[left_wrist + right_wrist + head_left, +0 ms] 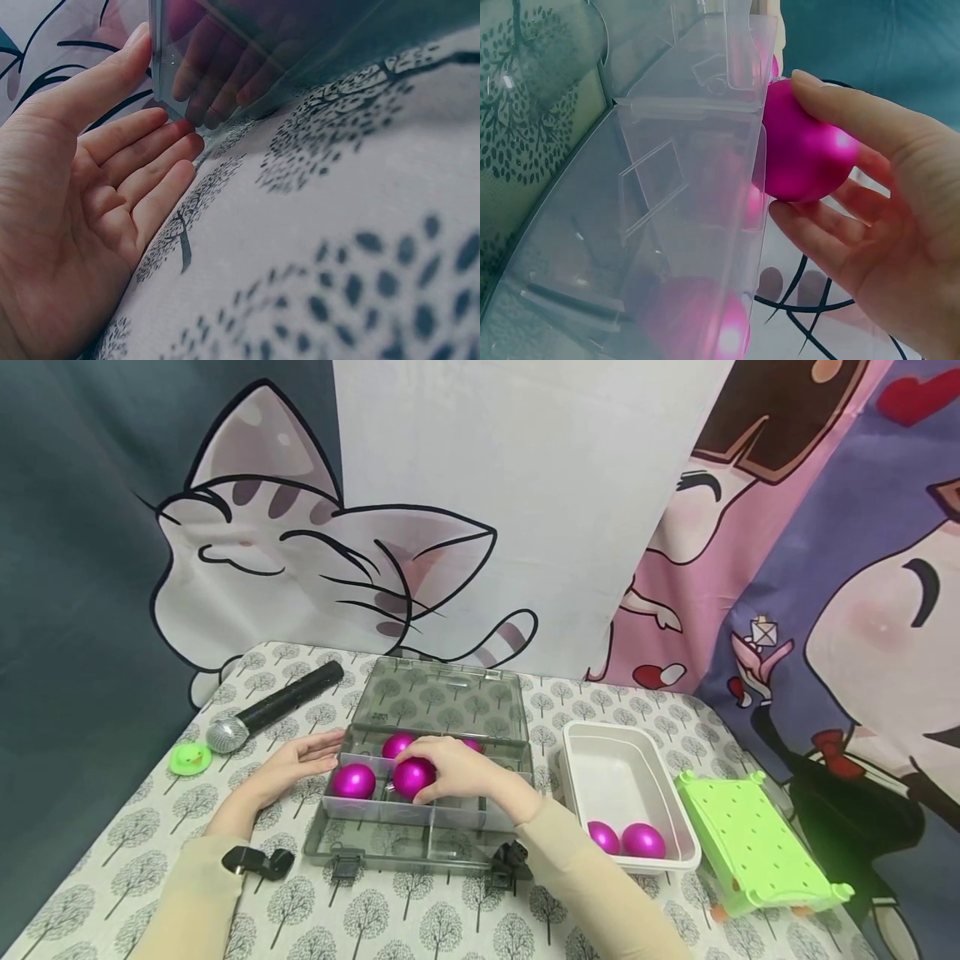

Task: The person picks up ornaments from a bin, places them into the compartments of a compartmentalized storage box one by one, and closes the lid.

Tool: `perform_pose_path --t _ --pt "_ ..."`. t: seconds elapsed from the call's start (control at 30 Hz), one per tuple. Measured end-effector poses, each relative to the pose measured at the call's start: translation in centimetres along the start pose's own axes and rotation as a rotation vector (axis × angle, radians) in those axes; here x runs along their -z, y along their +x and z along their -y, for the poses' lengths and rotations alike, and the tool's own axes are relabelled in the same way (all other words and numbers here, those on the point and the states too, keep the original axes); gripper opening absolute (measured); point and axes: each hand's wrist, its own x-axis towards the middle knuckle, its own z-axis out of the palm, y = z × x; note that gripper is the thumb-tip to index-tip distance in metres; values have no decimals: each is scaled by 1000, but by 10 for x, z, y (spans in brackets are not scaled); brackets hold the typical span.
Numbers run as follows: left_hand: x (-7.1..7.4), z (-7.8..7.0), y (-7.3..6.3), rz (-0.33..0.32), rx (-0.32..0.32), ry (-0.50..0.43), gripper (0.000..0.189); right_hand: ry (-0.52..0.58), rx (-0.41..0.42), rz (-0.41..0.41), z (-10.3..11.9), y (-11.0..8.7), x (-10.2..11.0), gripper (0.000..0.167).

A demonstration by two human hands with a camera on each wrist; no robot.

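My right hand [457, 768] grips a shiny magenta bauble [806, 146] between thumb and fingers, at the top of the divider walls of a clear grey compartment box [480, 814]. The box lies with its lid [442, 697] folded back. A magenta bauble [354, 782] sits in the front left compartment, another bauble [397, 745] in the row behind, and a third bauble [471, 745] shows partly behind my right hand. My left hand [296, 766] is beside the box's left wall, fingers extended, with fingertips right at the wall in the left wrist view.
Right of the box stands a white tub [577, 752] with two magenta baubles [643, 841] at its near end. Beyond it is a green toy bed-like stand [757, 835]. A microphone [277, 706] and a green duck toy [191, 758] lie at left on the tree-print cloth [367, 918].
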Motion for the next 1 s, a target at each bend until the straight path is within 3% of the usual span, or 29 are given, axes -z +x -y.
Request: perform_pose_path --t 0.57,1.0 --pt "-1 0 0 0 -1 -13 64 -27 -54 74 5 3 -1 63" --pt "-2 -5 -1 14 -8 -25 65 -30 2 91 6 2 3 52"
